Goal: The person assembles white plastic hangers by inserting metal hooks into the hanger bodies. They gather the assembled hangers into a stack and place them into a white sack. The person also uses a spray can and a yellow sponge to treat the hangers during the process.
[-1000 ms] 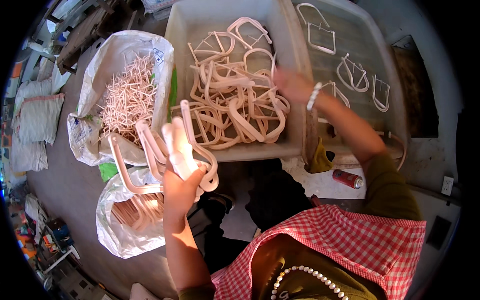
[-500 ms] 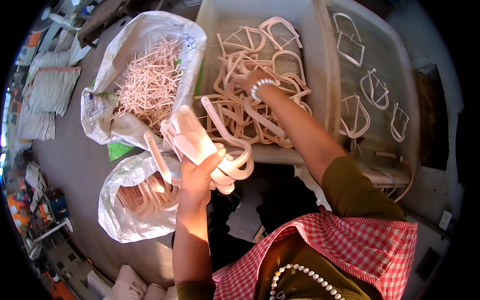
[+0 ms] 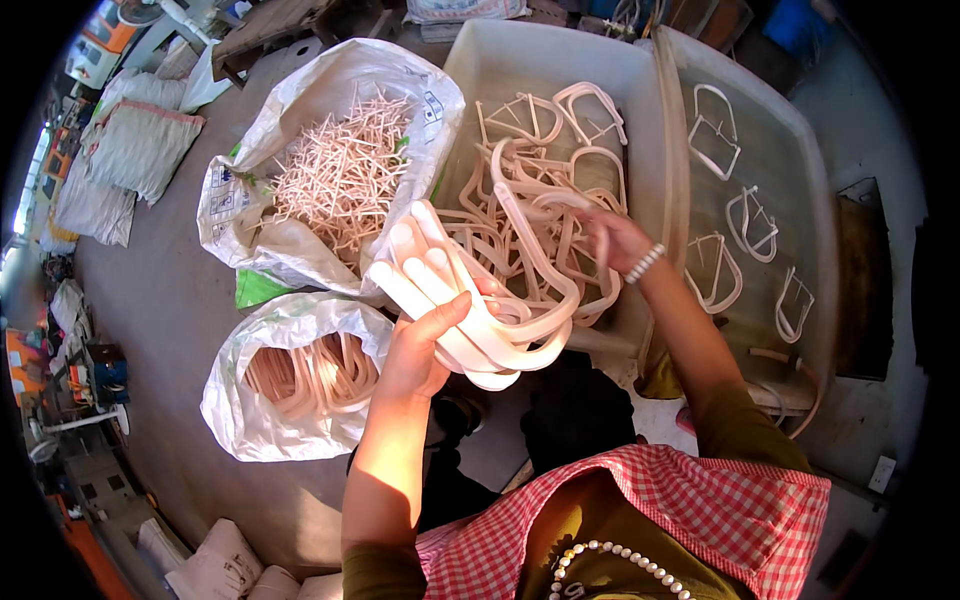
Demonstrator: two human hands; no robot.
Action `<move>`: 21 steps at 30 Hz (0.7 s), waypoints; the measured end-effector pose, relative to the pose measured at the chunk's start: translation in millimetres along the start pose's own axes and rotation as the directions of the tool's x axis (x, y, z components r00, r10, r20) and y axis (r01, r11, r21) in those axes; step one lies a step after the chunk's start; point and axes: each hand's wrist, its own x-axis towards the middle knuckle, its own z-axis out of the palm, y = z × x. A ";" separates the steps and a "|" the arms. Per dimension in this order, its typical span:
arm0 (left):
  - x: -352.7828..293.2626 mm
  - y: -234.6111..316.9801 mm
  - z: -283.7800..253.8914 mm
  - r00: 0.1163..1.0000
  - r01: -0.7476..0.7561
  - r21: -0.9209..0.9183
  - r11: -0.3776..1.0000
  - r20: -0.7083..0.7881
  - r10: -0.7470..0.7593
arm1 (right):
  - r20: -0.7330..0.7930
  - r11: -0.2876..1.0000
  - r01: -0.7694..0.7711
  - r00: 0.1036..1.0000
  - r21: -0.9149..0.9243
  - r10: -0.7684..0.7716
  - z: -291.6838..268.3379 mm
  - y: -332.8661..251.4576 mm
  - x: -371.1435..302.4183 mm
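Observation:
My left hand [image 3: 425, 350] is closed round a fanned stack of pale pink curved plastic pieces [image 3: 470, 325], with flat rounded ends pointing up and left. The thumb lies across the front of the stack. My right hand [image 3: 622, 243], with a beaded bracelet at the wrist, is over the right side of a tangled pile of similar pieces [image 3: 598, 165]. Its fingers appear to grip the end of one curved plastic piece [image 3: 562, 199], slightly blurred. The pile lies in a translucent tub [image 3: 640, 120], where thin crossbars join some of the frames.
Left of the tub stands a white sack [image 3: 222, 205] of thin pink sticks [image 3: 340, 165]. A smaller white bag [image 3: 235, 420] nearer me holds curved pieces [image 3: 310, 375]. Several pale frames [image 3: 715, 135] lie on a translucent surface [image 3: 790, 180] at right. Filled sacks [image 3: 145, 150] lie far left.
My right hand has drawn back from the middle of the pile toward its right side. My left hand has moved slightly right with the stack. The view has shifted.

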 end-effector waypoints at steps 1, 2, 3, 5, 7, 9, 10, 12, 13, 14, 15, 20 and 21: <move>-0.4 0.1 -0.7 1.000 0.008 -0.015 1.000 0.024 -0.008 | 0.042 0.996 0.082 0.996 -0.023 -0.081 10.3 -6.9 -22.4; 0.5 -0.9 -2.5 0.998 0.019 -0.036 0.999 0.054 -0.017 | 0.081 0.985 0.167 0.983 -0.047 -0.163 22.1 -13.2 -43.9; 3.2 -3.0 -6.1 0.996 0.025 -0.020 0.999 0.085 -0.024 | 0.098 0.957 0.234 0.971 -0.171 -0.220 31.3 -15.8 -60.9; 4.9 -2.5 -6.3 0.997 0.021 -0.099 0.995 0.081 -0.013 | 0.151 0.845 0.349 0.937 -0.405 -0.315 45.2 -19.0 -84.6; 10.0 -7.2 -8.0 0.996 0.025 -0.154 0.988 0.089 -0.011 | 0.182 0.442 0.232 0.971 -0.866 -0.153 54.2 -24.9 -102.3; 11.5 -8.4 -10.0 0.996 0.030 -0.177 0.984 0.085 -0.015 | 0.200 0.130 0.209 0.977 -0.969 -0.080 58.3 -29.7 -110.3; 12.2 -8.5 -10.8 0.996 0.032 -0.188 0.982 0.084 -0.017 | 0.193 0.296 0.209 0.978 -0.932 -0.083 61.5 -34.1 -115.8; 13.5 -10.9 -14.2 0.995 0.018 -0.173 0.985 0.096 -0.001 | 0.183 0.599 0.194 0.980 -0.777 -0.080 70.8 -44.6 -128.2; 15.1 -11.8 -18.0 0.994 0.014 -0.171 0.985 0.113 0.005 | 0.402 0.270 0.406 0.913 -0.873 -0.073 73.8 -50.6 -130.3; 15.9 -12.8 -19.8 0.992 0.010 -0.170 0.985 0.129 0.013 | 0.462 0.181 0.462 0.886 -0.868 -0.047 81.3 -52.0 -134.0; 16.2 -14.6 -20.3 0.994 -0.004 -0.168 0.986 0.104 0.022 | 0.518 0.102 0.518 0.855 -0.850 -0.021 95.3 -48.3 -136.6; 12.8 -17.3 -22.8 0.990 -0.003 -0.181 0.984 0.136 0.028 | 0.612 -0.038 0.639 0.750 -0.768 0.251 121.4 -37.5 -124.5; 10.9 -16.5 -22.3 0.981 -0.003 -0.191 0.982 0.191 0.041 | 0.603 -0.017 0.631 0.748 -0.775 0.278 121.2 -37.6 -122.0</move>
